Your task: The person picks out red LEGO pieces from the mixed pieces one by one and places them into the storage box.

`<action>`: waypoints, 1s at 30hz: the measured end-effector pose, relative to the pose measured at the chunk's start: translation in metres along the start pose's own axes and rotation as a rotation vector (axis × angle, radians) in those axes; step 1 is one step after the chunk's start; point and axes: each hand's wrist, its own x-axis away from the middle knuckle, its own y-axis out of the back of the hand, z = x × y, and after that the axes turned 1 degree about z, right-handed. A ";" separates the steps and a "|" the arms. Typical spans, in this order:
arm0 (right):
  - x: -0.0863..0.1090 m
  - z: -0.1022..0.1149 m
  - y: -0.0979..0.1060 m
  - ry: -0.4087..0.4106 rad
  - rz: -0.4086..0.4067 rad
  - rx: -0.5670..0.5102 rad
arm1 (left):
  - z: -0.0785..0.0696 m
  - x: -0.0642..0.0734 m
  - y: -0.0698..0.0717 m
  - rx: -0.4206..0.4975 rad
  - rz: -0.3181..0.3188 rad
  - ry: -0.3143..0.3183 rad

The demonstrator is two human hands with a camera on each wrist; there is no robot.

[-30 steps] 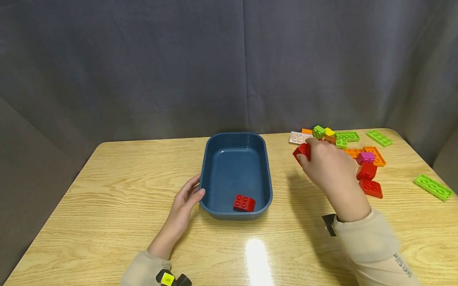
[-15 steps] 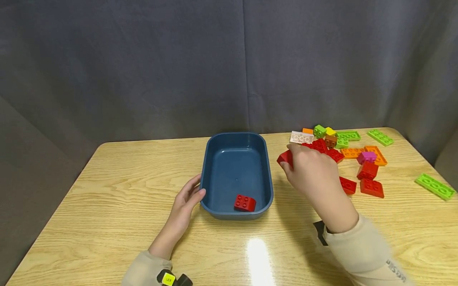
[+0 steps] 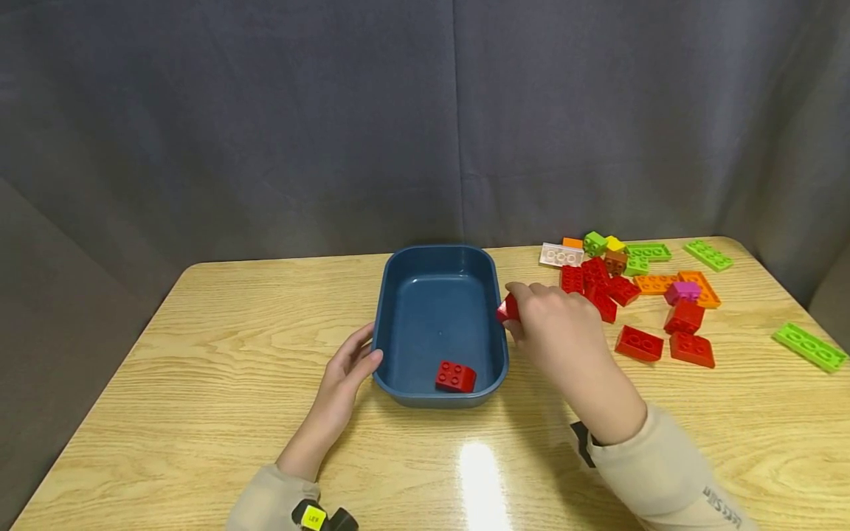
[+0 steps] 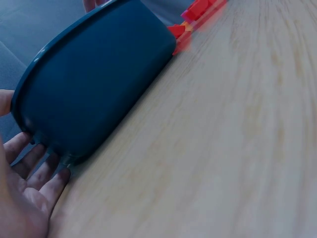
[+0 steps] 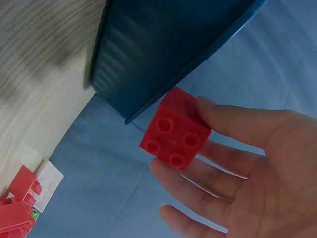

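Note:
A deep blue plastic bin (image 3: 440, 317) stands on the table, with one red building brick (image 3: 455, 376) lying inside near its front wall. My left hand (image 3: 345, 376) holds the bin's left side, thumb at the rim and fingers against the outer wall; the left wrist view shows those fingertips (image 4: 60, 176) low on the wall. At the bin's right rim, my right hand (image 3: 558, 324) pinches another red brick (image 3: 508, 308) between thumb and fingers. Seen from the right wrist, this brick (image 5: 176, 134) has its studs facing the camera and is held above the table.
Several red bricks (image 3: 594, 276) lie scattered to the right of my right hand. Behind and beyond them are a white plate (image 3: 561, 255), green plates (image 3: 806, 346), orange pieces (image 3: 656, 285) and a magenta brick (image 3: 684, 292). A grey curtain (image 3: 319, 133) hangs behind the table.
My right hand has moved left and toward me, carrying the red brick from the pile to the bin's right rim. The left hand and bin have stayed in place.

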 end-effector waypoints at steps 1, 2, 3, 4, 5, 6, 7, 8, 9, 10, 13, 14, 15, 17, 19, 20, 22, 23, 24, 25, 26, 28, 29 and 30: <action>0.000 0.001 0.000 0.005 -0.006 0.000 | 0.000 0.000 0.000 0.001 0.001 -0.001; 0.001 0.002 0.000 0.009 -0.012 0.000 | 0.000 0.000 0.000 0.003 0.002 -0.002; 0.001 0.002 0.000 0.012 -0.016 -0.003 | 0.000 0.000 0.000 0.004 0.004 -0.004; 0.001 0.003 0.000 0.015 -0.018 -0.006 | 0.000 0.000 0.000 0.004 0.005 -0.004; 0.001 0.004 0.000 0.020 -0.021 -0.009 | 0.000 0.000 0.000 0.003 0.006 -0.003; 0.002 0.005 0.000 0.025 -0.021 -0.015 | 0.000 0.000 0.000 0.003 0.006 -0.002; 0.002 0.006 0.000 0.031 -0.021 -0.018 | 0.000 0.000 0.000 0.002 0.007 -0.001; 0.002 0.007 0.000 0.036 -0.022 -0.022 | 0.000 0.000 0.000 0.001 0.007 0.000; 0.003 0.008 0.000 0.041 -0.023 -0.025 | 0.000 0.000 0.000 0.001 0.007 0.001; 0.003 0.009 0.000 0.046 -0.024 -0.026 | 0.000 0.000 0.000 0.000 0.006 0.003; 0.003 0.011 0.000 0.061 -0.027 -0.031 | 0.000 0.000 0.000 0.005 0.003 0.002; 0.004 0.012 0.000 0.066 -0.026 -0.029 | 0.000 0.000 0.000 0.008 0.002 0.002; 0.004 0.012 0.000 0.072 -0.027 -0.027 | 0.000 0.000 0.000 0.009 0.001 0.001; 0.004 0.014 -0.001 0.087 -0.029 -0.022 | 0.000 0.000 0.000 0.012 -0.001 0.000; 0.005 0.015 -0.002 0.100 -0.032 -0.016 | 0.000 -0.001 0.000 0.011 -0.001 -0.001; 0.005 0.016 -0.002 0.108 -0.038 -0.013 | 0.000 -0.001 0.000 0.011 -0.001 -0.002; 0.005 0.017 -0.003 0.121 -0.047 -0.010 | 0.000 -0.001 0.000 0.010 -0.001 -0.004; 0.005 0.017 -0.003 0.127 -0.054 -0.010 | 0.000 -0.001 0.000 0.010 -0.002 -0.005; 0.005 0.018 -0.003 0.131 -0.056 -0.010 | 0.000 -0.001 0.000 0.010 -0.002 -0.006; 0.006 0.018 -0.003 0.135 -0.058 -0.010 | 0.000 -0.001 0.000 0.010 -0.002 -0.008; 0.006 0.019 -0.003 0.137 -0.059 -0.011 | 0.000 -0.001 0.000 0.009 -0.003 -0.008; 0.006 0.019 -0.003 0.142 -0.060 -0.013 | 0.000 -0.001 0.000 0.010 -0.003 -0.011; 0.006 0.020 -0.003 0.144 -0.059 -0.013 | 0.000 -0.001 0.000 0.009 -0.003 -0.012; 0.006 0.020 -0.004 0.145 -0.058 -0.012 | 0.000 -0.001 0.000 0.008 -0.003 -0.013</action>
